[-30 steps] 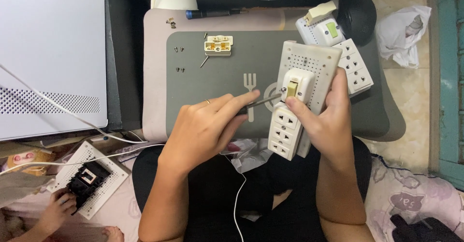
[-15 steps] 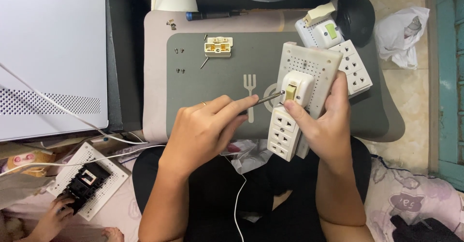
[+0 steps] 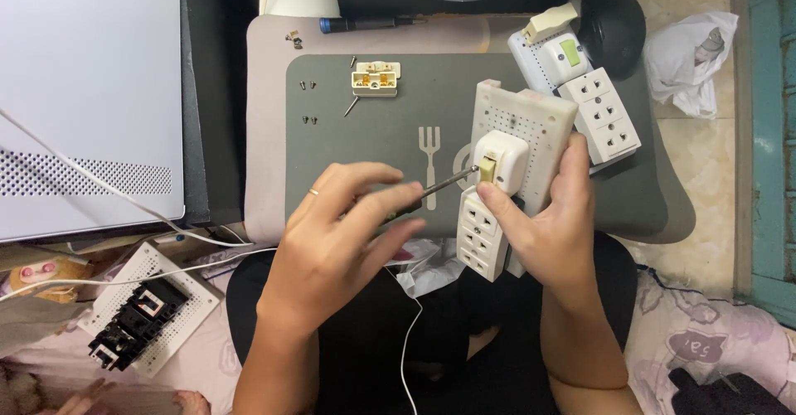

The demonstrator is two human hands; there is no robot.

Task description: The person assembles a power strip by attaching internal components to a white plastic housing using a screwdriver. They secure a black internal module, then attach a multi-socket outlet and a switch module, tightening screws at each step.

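A screwdriver tip set into a white power strip, over the grey lap tray.

The left hand (image 3: 336, 241) has its grip closed around a thin screwdriver (image 3: 444, 184), whose tip meets the small brass-coloured part on the white power strip (image 3: 514, 179). The right hand (image 3: 551, 224) is clenched around that strip from its right side, tilting it above the right half of the grey tray (image 3: 373, 145) (the one with a fork printed on it). Near the tray's top edge lie a small cream socket insert (image 3: 375, 78) and a few loose screws (image 3: 308, 85). A second white power strip (image 3: 593, 92) rests at the tray's top right corner, touching a black mouse (image 3: 613, 25). A blue-handled screwdriver (image 3: 365, 24) lies along the far edge.
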